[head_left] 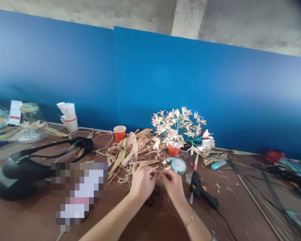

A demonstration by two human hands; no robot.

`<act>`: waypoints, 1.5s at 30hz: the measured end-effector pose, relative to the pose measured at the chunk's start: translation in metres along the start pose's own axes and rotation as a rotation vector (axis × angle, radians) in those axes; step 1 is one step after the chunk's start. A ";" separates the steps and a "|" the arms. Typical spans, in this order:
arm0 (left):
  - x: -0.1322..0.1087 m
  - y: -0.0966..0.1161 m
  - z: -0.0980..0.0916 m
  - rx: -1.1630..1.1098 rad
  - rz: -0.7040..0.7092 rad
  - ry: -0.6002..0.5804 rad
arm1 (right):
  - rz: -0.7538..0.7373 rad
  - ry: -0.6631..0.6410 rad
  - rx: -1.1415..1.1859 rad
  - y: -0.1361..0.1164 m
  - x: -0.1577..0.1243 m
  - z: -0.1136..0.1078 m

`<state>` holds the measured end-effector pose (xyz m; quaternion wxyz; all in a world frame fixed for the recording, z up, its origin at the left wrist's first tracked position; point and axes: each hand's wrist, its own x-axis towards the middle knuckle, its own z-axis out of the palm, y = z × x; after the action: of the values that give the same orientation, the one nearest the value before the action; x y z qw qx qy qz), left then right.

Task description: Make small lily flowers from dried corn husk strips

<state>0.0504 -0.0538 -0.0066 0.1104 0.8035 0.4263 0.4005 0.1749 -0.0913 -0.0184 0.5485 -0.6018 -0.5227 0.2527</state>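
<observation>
Head view, lower centre of the frame: the left hand (143, 179) and the right hand (172, 184) meet with fingertips almost together. Each grip is narrow, thumb and forefinger closed on a small piece (159, 172) between them, too fine to identify. Such fiddly work seems best done with a light pinch: one hand holding firm as an anchor, the other making short, even turns, wrists low and steady so that nothing thin creases or slips.

Black scissors handles (150, 201) show below the hands on the brown tabletop (130, 221); forearms should clear them. Right of the right hand lies a black glue gun (197, 185), its cord running to the lower edge. Whether it is hot cannot be seen, so the right elbow and wrist had better swing wide of it. Just beyond the fingertips sits a pale blue tape roll (178, 166), within easy reach.

Further up, centre, a heap of dry husks (140, 147) spreads loosely; its stray strips are worth pushing back from the working spot. Right of it stands a bunch of white flowers (178, 125) in a red cup (174, 150), near enough that sleeves or cord could catch the petals. Behind everything rises a blue partition (180, 77).
</observation>
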 end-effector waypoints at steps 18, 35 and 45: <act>-0.001 0.001 0.003 -0.082 0.000 -0.101 | -0.093 -0.024 -0.041 -0.003 0.000 -0.009; -0.001 0.001 0.006 -0.189 -0.141 -0.080 | 0.031 -0.020 0.107 -0.003 0.000 -0.005; 0.000 -0.002 0.010 -0.212 -0.143 -0.094 | 0.025 -0.039 0.120 0.000 0.001 -0.006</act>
<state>0.0566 -0.0511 -0.0140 0.2428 0.7728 0.4322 0.3963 0.1809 -0.0926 -0.0164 0.5702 -0.5692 -0.5094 0.3021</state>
